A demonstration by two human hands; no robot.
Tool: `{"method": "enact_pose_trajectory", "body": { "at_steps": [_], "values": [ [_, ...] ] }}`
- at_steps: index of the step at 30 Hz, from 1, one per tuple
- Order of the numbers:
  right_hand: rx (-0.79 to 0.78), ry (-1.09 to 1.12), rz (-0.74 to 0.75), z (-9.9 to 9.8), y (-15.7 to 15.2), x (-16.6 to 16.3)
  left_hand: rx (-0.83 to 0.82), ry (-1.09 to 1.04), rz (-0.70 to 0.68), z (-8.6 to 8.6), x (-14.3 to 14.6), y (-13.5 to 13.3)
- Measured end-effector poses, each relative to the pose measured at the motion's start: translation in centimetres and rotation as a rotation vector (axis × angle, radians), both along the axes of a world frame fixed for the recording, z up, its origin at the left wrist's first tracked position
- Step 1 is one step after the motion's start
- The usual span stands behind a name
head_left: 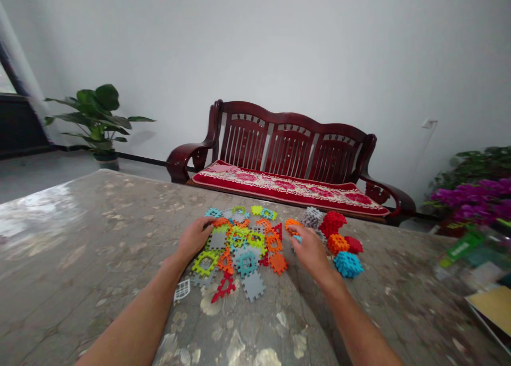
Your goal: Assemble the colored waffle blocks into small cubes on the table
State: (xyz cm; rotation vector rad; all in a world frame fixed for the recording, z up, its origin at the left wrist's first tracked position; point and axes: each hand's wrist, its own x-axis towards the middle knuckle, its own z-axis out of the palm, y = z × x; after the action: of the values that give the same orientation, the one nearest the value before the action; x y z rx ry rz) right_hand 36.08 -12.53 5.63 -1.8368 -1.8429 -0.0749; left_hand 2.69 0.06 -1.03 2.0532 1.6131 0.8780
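Note:
Flat interlocking plastic building tiles lie in a loose spread on the table, such as a grey tile point(253, 286), a teal frame tile point(246, 260) and a lime-green frame tile point(205, 263). At the spread's left side, the fingers of my left hand point(195, 239) close at the end of an orange tile point(221, 222). My right hand point(309, 249) is at the right side, its thumb and finger bent around a small blue tile point(297, 238). Just beyond those fingertips is another orange tile point(293, 223). My right palm hides part of what lies beneath it.
Right of my right hand sit bunches of stacked tiles: red point(332, 223), grey point(312, 217), orange point(337, 243) and blue point(348, 264). A white grid piece point(182, 290) lies near my left forearm. Beyond the patterned table point(120, 238) stands a wooden bench point(287, 147). Blurred items point(471, 254) occupy the right edge.

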Motion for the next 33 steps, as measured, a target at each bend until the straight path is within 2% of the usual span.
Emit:
{"method": "enact_pose_trajectory", "body": {
  "at_steps": [3, 5, 10, 15, 21, 33],
  "values": [
    [-0.097, -0.201, -0.044, 2.4, 2.0, 1.9, -0.006, -0.004, 0.014, 0.0, 0.0, 0.0],
    [-0.161, -0.332, -0.051, 3.2, 3.4, 2.6, -0.007, 0.0, 0.01, 0.0, 0.0, -0.1],
    [-0.28, -0.568, 0.045, 3.2, 6.5, 2.5, -0.006, -0.008, 0.003, 0.0, 0.0, -0.1],
    [-0.376, -0.724, 0.046, 3.5, 7.6, 1.5, -0.008, -0.006, 0.008, 0.3, 0.1, -0.4],
    [-0.444, -0.771, 0.035, 3.3, 7.8, 0.9, -0.008, -0.01, 0.016, 0.8, 0.3, -0.8],
    [-0.469, -0.752, 0.063, 2.4, 8.7, 1.2, 0.018, -0.021, -0.009, 0.0, 0.1, -0.4]
  ]
}}
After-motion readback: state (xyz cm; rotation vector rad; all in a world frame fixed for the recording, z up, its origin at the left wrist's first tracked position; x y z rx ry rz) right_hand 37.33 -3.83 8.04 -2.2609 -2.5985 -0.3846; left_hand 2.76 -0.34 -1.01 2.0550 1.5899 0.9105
